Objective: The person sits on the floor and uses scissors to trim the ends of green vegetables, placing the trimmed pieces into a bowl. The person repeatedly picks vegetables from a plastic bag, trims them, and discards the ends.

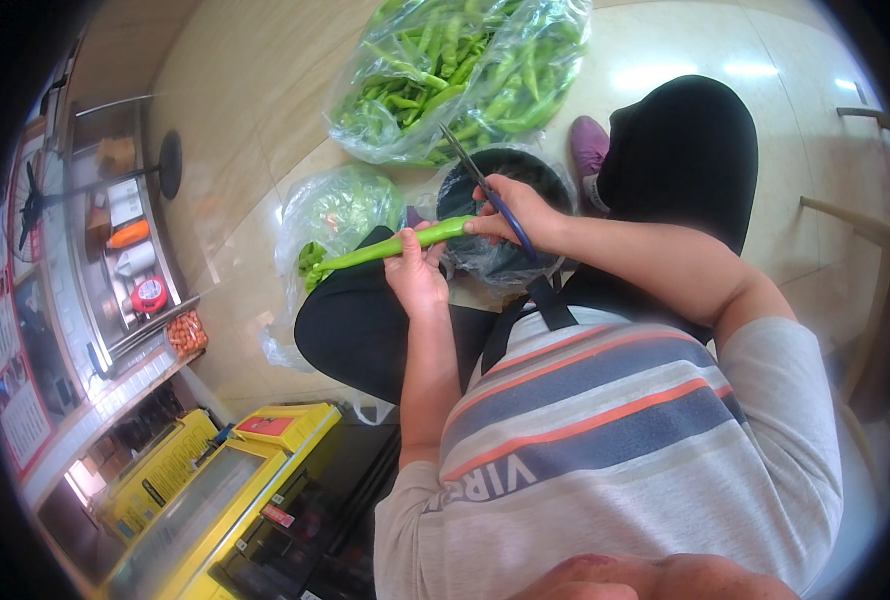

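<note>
A long green pepper (385, 250) lies across the fingers of my left hand (418, 274), with the thumb over it. My right hand (520, 214) pinches the pepper's right end and also holds scissors (482, 180) with dark handles, their blades pointing up and left. Under my right hand stands a dark bucket (557, 176) lined with a clear plastic bag. Beyond it lies a large clear plastic bag (362, 139) full of green peppers (445, 60). A smaller clear bag (340, 199) with green pieces (311, 256) at its edge sits left of the bucket.
My black-clad knees (685, 150) flank the bucket, with a purple shoe (589, 146) beside it. A yellow-framed cabinet (295, 427) stands at lower left. Shelves with bottles and a fan (32, 199) are at far left. Chair or stool legs (854, 214) show at right.
</note>
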### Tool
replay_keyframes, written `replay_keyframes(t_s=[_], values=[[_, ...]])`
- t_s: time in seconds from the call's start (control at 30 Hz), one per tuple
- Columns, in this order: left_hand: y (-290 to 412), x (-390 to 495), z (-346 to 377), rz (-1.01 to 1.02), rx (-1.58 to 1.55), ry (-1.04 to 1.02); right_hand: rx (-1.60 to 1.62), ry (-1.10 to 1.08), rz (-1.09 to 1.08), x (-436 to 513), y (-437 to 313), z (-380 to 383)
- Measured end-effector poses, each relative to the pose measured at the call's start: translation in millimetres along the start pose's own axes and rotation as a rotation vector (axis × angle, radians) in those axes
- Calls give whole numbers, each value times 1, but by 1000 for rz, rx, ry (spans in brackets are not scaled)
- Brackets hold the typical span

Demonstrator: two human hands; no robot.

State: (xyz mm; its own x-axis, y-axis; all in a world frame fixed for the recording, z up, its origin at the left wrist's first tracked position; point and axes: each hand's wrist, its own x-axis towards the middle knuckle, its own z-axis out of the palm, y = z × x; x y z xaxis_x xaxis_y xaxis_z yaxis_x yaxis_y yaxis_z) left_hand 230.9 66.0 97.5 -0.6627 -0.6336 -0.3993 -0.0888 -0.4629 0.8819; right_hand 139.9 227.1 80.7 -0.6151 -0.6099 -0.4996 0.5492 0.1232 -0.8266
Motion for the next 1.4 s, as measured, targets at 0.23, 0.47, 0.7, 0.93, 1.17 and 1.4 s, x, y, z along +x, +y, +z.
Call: replay_keyframes(t_s=[0.23,0.47,0.7,0.93,1.17,1.4], values=[[2,2,1,-45,-29,49,-181,16,-180,0,2,-2],[6,5,-3,4,-55,-21,-390,74,-59,-2,0,-5],[69,-7,6,200,-177,-246,-349,61,-71,-8,-11,0],[150,39,-49,72,-940,-73,-242,86,-42,-6,-2,-2],[117,138,-143,51,-991,399,-269,169,69,-13,-15,-9],[86,138,-192,-118,-412,363,-196,262,108,-8,-17,-10]])
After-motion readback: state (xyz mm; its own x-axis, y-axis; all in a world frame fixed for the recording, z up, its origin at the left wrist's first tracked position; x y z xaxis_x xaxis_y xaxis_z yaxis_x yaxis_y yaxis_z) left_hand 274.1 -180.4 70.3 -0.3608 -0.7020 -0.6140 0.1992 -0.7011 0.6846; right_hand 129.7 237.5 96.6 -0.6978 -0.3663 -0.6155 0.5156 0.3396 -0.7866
